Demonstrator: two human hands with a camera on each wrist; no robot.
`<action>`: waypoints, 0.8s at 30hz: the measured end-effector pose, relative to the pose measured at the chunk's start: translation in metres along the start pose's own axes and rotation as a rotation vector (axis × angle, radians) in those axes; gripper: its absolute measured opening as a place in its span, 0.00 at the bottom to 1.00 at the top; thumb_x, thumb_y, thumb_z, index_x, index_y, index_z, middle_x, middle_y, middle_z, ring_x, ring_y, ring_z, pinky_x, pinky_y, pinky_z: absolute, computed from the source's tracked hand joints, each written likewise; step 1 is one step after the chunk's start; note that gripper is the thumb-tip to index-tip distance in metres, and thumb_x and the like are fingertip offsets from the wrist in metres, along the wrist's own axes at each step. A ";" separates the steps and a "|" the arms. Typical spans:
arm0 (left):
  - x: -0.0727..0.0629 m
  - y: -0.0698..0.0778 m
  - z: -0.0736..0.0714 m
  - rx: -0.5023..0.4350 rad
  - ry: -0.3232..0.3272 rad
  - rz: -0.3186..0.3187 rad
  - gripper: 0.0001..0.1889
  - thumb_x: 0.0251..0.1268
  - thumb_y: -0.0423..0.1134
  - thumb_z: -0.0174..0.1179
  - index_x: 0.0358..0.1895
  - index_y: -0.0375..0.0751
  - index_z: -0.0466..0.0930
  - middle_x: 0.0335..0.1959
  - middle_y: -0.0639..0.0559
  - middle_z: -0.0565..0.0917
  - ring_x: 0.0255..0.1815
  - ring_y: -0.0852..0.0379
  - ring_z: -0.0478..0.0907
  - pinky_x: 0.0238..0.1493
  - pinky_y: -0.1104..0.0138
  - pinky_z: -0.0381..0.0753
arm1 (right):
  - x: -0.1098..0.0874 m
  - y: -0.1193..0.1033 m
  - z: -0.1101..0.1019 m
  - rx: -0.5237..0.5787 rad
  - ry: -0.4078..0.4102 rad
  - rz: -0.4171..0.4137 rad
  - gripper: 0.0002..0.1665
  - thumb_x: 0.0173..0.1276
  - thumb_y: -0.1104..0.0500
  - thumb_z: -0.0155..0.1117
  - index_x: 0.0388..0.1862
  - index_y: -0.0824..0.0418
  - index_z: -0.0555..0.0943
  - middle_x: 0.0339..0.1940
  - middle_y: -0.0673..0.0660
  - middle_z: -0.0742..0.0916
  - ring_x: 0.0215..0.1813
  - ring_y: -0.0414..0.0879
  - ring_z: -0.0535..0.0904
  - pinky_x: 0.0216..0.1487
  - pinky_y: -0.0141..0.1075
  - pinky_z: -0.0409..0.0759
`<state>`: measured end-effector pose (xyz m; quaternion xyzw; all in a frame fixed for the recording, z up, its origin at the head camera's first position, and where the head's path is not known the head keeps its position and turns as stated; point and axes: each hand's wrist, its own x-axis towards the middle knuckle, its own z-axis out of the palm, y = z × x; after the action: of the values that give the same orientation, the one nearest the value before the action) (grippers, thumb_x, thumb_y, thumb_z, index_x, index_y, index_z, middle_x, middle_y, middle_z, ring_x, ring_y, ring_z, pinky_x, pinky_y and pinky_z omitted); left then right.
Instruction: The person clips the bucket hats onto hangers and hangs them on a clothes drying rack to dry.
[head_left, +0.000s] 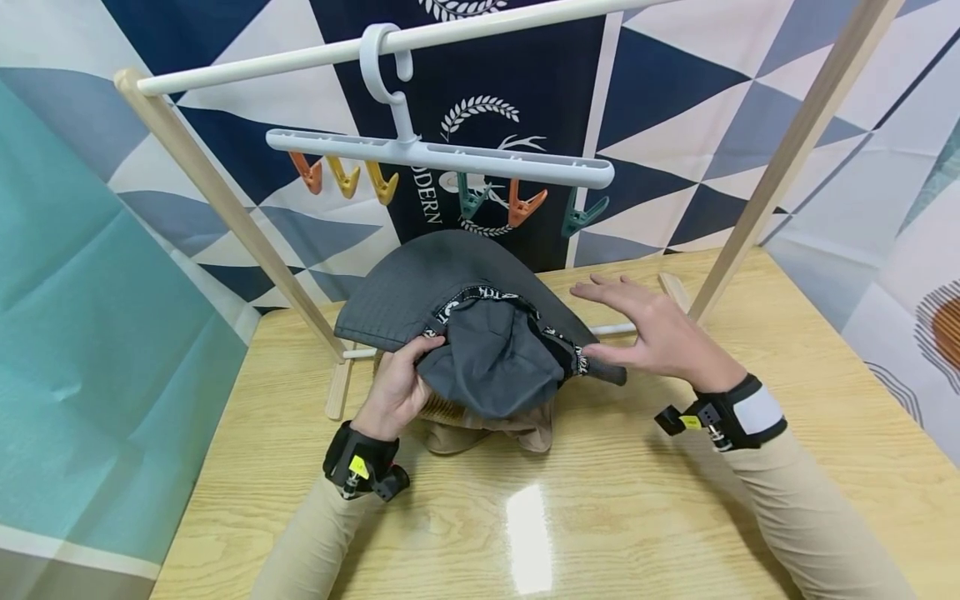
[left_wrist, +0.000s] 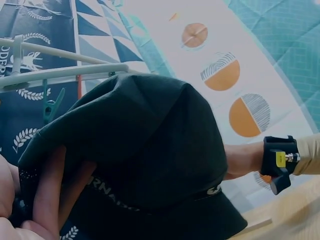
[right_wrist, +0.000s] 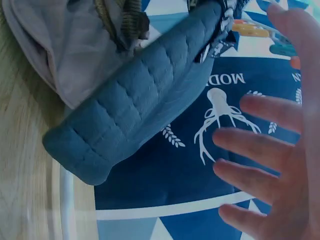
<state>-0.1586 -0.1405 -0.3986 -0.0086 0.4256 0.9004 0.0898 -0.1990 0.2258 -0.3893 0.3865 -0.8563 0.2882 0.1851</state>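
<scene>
A dark grey bucket hat (head_left: 491, 367) with a wide brim is held up over the table, its inside band of white lettering showing. At the hat's left side my left hand (head_left: 393, 392) pinches the edge by the band; in the left wrist view its fingers (left_wrist: 48, 195) curl over the fabric. My right hand (head_left: 652, 329) is spread beside the right end of the brim, its thumb close to the band. The right wrist view shows its fingers (right_wrist: 252, 142) apart from the stitched brim (right_wrist: 135, 100). Beneath the hat lies beige fabric (head_left: 528, 429), mostly hidden.
Above the hat a pale hanger (head_left: 442, 158) hangs on a white rod (head_left: 495, 27), with orange, yellow and green clips (head_left: 525, 204) under it. Wooden posts (head_left: 232, 212) stand on both sides of the wooden table (head_left: 615, 517). Patterned cloth (head_left: 675, 125) covers the back.
</scene>
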 end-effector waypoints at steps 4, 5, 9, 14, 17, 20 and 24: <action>0.001 0.003 -0.005 0.017 -0.041 -0.028 0.20 0.80 0.22 0.44 0.66 0.39 0.74 0.59 0.54 0.87 0.59 0.60 0.88 0.60 0.69 0.90 | 0.001 0.000 -0.001 0.019 0.049 0.082 0.45 0.64 0.54 0.84 0.80 0.58 0.80 0.76 0.65 0.87 0.79 0.71 0.81 0.73 0.73 0.78; 0.001 0.004 -0.007 0.023 -0.055 -0.042 0.20 0.80 0.23 0.44 0.67 0.40 0.73 0.59 0.54 0.86 0.58 0.61 0.88 0.60 0.70 0.90 | 0.001 0.001 -0.001 0.022 0.054 0.106 0.47 0.63 0.56 0.84 0.82 0.57 0.79 0.77 0.65 0.87 0.79 0.71 0.81 0.73 0.72 0.78; 0.003 0.008 -0.014 0.056 -0.113 -0.083 0.20 0.82 0.25 0.43 0.69 0.42 0.71 0.60 0.55 0.86 0.58 0.61 0.87 0.61 0.70 0.89 | 0.002 0.000 -0.004 0.060 0.072 0.226 0.51 0.65 0.55 0.82 0.87 0.54 0.73 0.82 0.66 0.82 0.80 0.72 0.79 0.76 0.72 0.73; 0.003 0.012 -0.023 0.106 -0.156 -0.123 0.17 0.81 0.28 0.47 0.65 0.45 0.77 0.57 0.57 0.87 0.56 0.63 0.88 0.59 0.72 0.89 | 0.001 0.001 -0.009 0.244 0.069 0.370 0.49 0.72 0.56 0.78 0.90 0.49 0.71 0.88 0.64 0.76 0.86 0.73 0.72 0.83 0.76 0.66; 0.002 0.015 -0.027 0.136 -0.169 -0.140 0.17 0.80 0.29 0.48 0.64 0.47 0.78 0.57 0.59 0.88 0.55 0.63 0.88 0.58 0.72 0.89 | 0.000 0.004 -0.011 0.398 0.063 0.428 0.47 0.77 0.60 0.73 0.91 0.48 0.68 0.89 0.65 0.74 0.87 0.72 0.71 0.86 0.72 0.67; 0.002 0.016 -0.030 0.158 -0.186 -0.158 0.19 0.80 0.29 0.49 0.65 0.49 0.76 0.57 0.59 0.87 0.54 0.63 0.89 0.57 0.72 0.90 | -0.002 0.007 -0.012 0.498 0.054 0.463 0.45 0.82 0.62 0.66 0.93 0.46 0.64 0.89 0.66 0.73 0.86 0.63 0.76 0.83 0.48 0.80; 0.002 0.018 -0.033 0.171 -0.212 -0.190 0.17 0.79 0.29 0.49 0.62 0.49 0.79 0.54 0.58 0.88 0.51 0.63 0.89 0.55 0.72 0.90 | -0.002 0.008 -0.015 0.664 0.053 0.499 0.40 0.88 0.61 0.57 0.93 0.43 0.62 0.86 0.62 0.76 0.77 0.41 0.84 0.66 0.24 0.84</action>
<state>-0.1655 -0.1765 -0.4065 0.0538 0.4861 0.8442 0.2195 -0.2025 0.2403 -0.3817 0.1982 -0.7792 0.5946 -0.0030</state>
